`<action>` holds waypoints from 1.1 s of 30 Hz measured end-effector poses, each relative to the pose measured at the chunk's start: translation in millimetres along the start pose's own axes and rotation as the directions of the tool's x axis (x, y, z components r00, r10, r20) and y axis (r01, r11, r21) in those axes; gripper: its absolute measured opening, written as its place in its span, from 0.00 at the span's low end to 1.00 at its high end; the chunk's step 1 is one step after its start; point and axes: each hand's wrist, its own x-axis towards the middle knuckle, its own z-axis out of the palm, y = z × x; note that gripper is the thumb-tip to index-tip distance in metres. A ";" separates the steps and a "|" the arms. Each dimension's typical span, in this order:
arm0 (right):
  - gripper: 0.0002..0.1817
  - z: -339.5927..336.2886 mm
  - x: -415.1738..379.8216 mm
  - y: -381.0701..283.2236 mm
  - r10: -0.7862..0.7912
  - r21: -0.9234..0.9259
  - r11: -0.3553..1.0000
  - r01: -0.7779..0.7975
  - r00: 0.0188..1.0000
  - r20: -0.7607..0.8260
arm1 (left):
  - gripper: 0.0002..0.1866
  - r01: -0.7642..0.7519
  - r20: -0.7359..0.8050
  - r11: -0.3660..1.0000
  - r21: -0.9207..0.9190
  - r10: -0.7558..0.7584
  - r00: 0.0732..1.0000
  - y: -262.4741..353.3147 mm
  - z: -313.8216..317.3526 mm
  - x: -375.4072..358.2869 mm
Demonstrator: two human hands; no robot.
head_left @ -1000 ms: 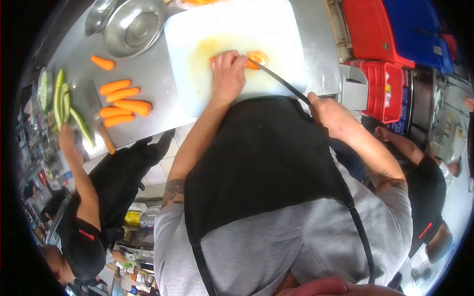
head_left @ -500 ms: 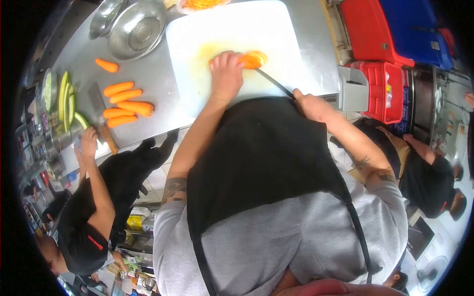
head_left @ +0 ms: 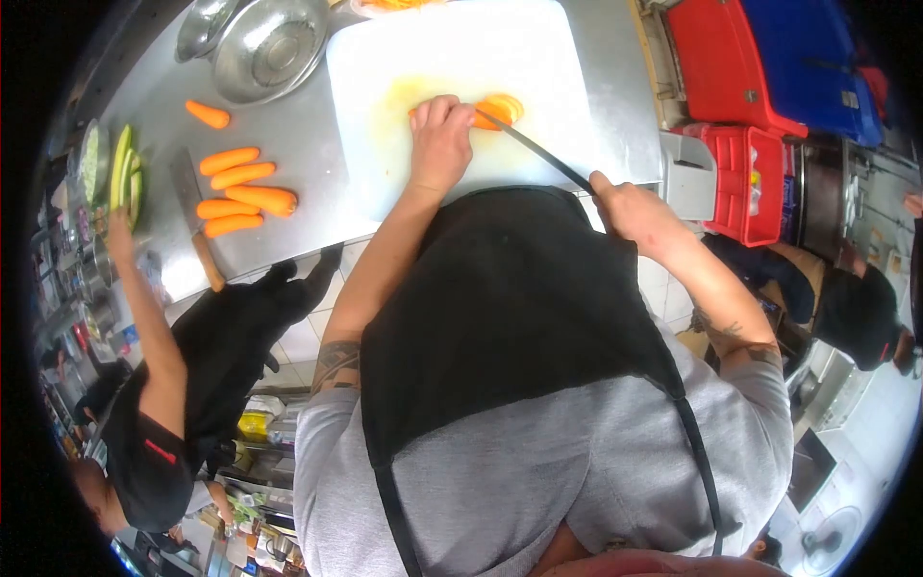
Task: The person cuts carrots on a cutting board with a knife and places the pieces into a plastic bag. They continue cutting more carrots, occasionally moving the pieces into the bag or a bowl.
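Observation:
My left hand (head_left: 442, 139) presses down on a carrot (head_left: 486, 121), fingers bent over it, on the white cutting board (head_left: 538, 48). A small orange end of the carrot shows past the fingers on the left. Thin carrot slices (head_left: 503, 106) lean together at its right end. Wrapped around a knife's handle, my right hand (head_left: 635, 213) is at the board's near right edge. The long, narrow knife (head_left: 538, 152) slants up to the left, its tip over the carrot close to my left fingers. My right hand hides most of the handle.
Several whole carrots (head_left: 240, 175) lie left of the board, near a wooden-handled knife (head_left: 209, 262). Metal bowls (head_left: 274, 53) stand behind them. At far left, a co-worker's hand (head_left: 119, 223) reaches green zucchini-like pieces (head_left: 121, 163). Red crates (head_left: 735, 183) stand to the right.
The knife tip and my right hand have shifted slightly; the tip now lies higher over the carrot, nearer my left hand. The co-worker's hand moved left and up toward the green pieces.

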 end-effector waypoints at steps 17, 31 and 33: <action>0.16 29.9 36.7 2.9 0.024 0.002 1.000 -0.024 0.999 0.027 | 0.07 0.047 -0.047 0.999 -0.022 -0.048 0.998 -4.0 -1.0 1.1; 0.14 0.5 5.3 -13.5 0.010 0.011 1.000 -0.010 1.000 -0.004 | 0.07 0.038 -0.020 0.999 0.022 -0.038 0.999 -5.4 -6.0 -1.7; 0.14 7.2 12.2 -11.1 0.010 0.019 1.000 -0.010 1.000 0.015 | 0.07 0.037 -0.018 0.999 0.020 -0.036 0.999 -4.3 -6.8 -1.6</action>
